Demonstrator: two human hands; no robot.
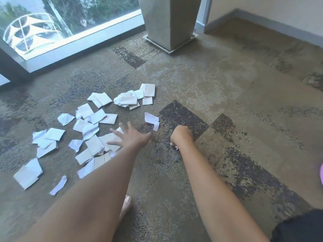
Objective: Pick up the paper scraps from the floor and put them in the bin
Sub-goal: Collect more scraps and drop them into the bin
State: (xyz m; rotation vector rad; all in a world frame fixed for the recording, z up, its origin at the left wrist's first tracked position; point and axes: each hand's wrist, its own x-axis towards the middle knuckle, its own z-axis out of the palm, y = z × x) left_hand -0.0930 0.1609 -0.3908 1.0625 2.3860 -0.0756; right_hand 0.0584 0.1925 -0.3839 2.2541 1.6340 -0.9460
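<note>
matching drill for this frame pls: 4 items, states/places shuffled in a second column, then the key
1. left hand
2. right hand
3. paper scraps
4. tall grey container

A. scattered on the carpet
B. fingers spread, over the scraps
C. standing beside the window
D. closed into a fist, near the carpet

Pairs: 1-B, 2-D, 3-A, 4-C

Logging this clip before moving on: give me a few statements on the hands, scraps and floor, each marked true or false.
1. The left hand is spread open over the scraps. True.
2. The right hand is spread flat on the carpet. False: it is curled closed, with something pale at its fingers.
3. All the scraps are already gone from the carpet. False: many still lie there.
4. A grey tapered stand stands near the window. True.
5. One scrap with writing lies apart from the main pile. True.
</note>
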